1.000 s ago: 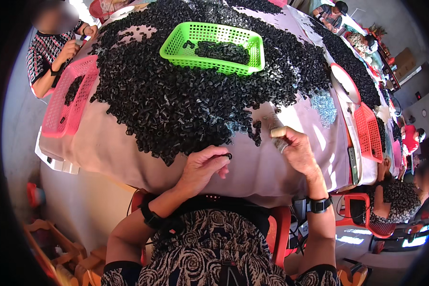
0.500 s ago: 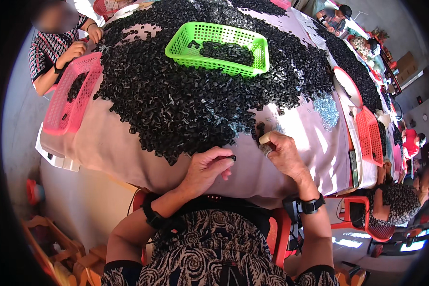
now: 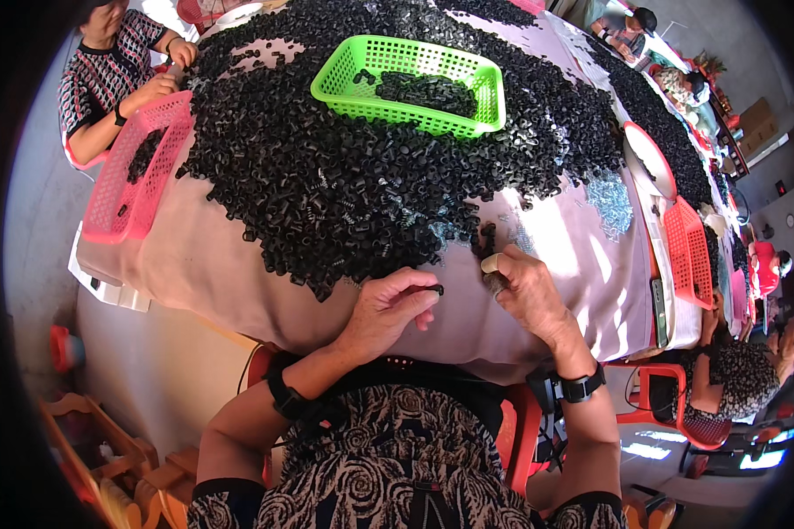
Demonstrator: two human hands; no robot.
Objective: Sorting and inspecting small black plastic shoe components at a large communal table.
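Between the thumb and forefinger of my left hand (image 3: 384, 310) is a small black plastic part (image 3: 438, 289); the hand is closed on it, over the cloth near the table's front edge. My right hand (image 3: 534, 295) is to its right, fingers curled in, with pale tape wrapped round a finger; whatever it may hold is hidden. A few loose black plastic pieces (image 3: 488, 236) lie just beyond its fingertips. Past both hands spreads a big heap of black plastic parts (image 3: 282, 203). Small metal springs (image 3: 441, 232) lie scattered at its near edge.
A green basket (image 3: 406, 118) holding black parts stands on the heap. Left is a pink basket (image 3: 106, 207); right are a red basket (image 3: 686, 251), a red-rimmed plate (image 3: 648, 159) and a spring pile (image 3: 609, 203). A person (image 3: 119, 79) works at the far left; others sit to the right.
Both hands stay nearly in place, my left still pinching the black part. My right fingers have shifted very slightly. The whole view has shifted a little.
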